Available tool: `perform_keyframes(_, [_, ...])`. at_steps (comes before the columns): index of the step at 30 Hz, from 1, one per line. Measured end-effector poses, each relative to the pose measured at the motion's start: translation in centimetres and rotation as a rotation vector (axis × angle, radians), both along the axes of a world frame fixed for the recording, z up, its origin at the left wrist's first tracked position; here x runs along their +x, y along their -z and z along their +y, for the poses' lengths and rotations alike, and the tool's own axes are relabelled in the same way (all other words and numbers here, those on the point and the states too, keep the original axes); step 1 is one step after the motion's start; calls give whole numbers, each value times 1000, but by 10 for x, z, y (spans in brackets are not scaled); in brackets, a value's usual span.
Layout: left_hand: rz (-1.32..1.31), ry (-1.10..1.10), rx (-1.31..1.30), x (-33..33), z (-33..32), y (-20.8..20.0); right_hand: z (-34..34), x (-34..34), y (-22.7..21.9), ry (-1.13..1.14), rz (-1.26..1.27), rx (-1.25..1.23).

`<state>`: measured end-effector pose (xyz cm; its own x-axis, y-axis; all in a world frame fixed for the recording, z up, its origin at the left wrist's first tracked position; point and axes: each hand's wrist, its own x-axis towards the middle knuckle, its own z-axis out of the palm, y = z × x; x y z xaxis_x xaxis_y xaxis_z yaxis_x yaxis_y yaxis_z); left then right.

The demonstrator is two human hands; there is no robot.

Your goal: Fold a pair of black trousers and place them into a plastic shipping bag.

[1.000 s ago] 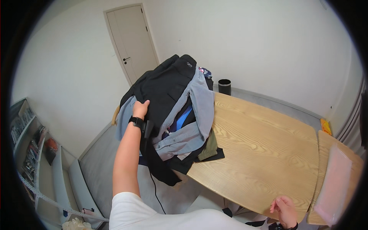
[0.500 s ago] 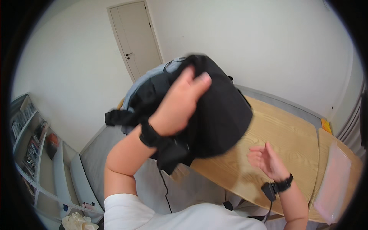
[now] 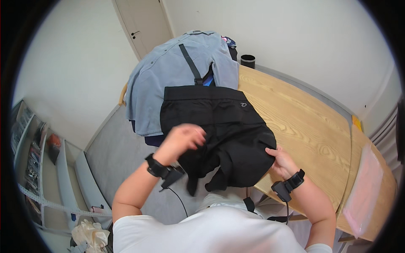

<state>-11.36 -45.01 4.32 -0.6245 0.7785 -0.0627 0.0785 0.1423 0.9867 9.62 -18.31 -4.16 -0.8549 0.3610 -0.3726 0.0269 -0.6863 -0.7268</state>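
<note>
Where smooth, pale walls (image 3: pixel 287 33) meet a grey floor (image 3: pixel 109 130), a wooden table (image 3: pixel 312 143) stretches away to the right, its light yellow-brown top streaked with wavy grain. Along the left, a shelf unit (image 3: pixel 40 168) with curved-looking boards holds rows of small packed items, too small to tell apart, and a pale, flat door (image 3: pixel 145 25) with a dark handle stands at the back. Over a heap at the table's left end spreads a blue-grey shirt (image 3: pixel 164 76), matt and softly creased, with buttons. Against its lower front lies a black garment (image 3: pixel 219 111), its broad, straight waistband toward the shirt, its smooth, thin-looking cloth rumpling into folds and hanging in separate ends past the table's near edge. Farther right lies a clear, pinkish plastic sheet (image 3: pixel 365 192). Blurred, the left hand (image 3: pixel 180 141) is above the garment's left part with fingers bent; whether it grips the cloth, I cannot tell. The right hand (image 3: pixel 283 162) pinches the garment's right edge, thumb on top. Beyond the table stands a round black bin (image 3: pixel 248 61). A narrow dark strap (image 3: pixel 190 62) with a buckle crosses the shirt, and a small, pale looped mark (image 3: pixel 243 104) sits below the waistband.
</note>
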Motion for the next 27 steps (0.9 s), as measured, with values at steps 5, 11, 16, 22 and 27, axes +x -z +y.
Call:
perform_keyframes(5, [579, -771, -108, -84, -23, 37, -2, 2, -2, -58, -3, 3])
perform_keyframes(11, [530, -759, -164, -118, -14, 65, 1, -1, -2, -53, -38, -8])
perform_keyframes(16, [135, -538, 145, -91, 1, 25, 3, 2, -2, -64, -19, -5])
perform_keyframes(22, [352, -330, 170, -34, 22, -74, -15, 18, -24, -184, -117, 172])
perform_keyframes(27, [465, -224, 308, 12, 28, -153, -31, 29, -43, -767, -76, 558])
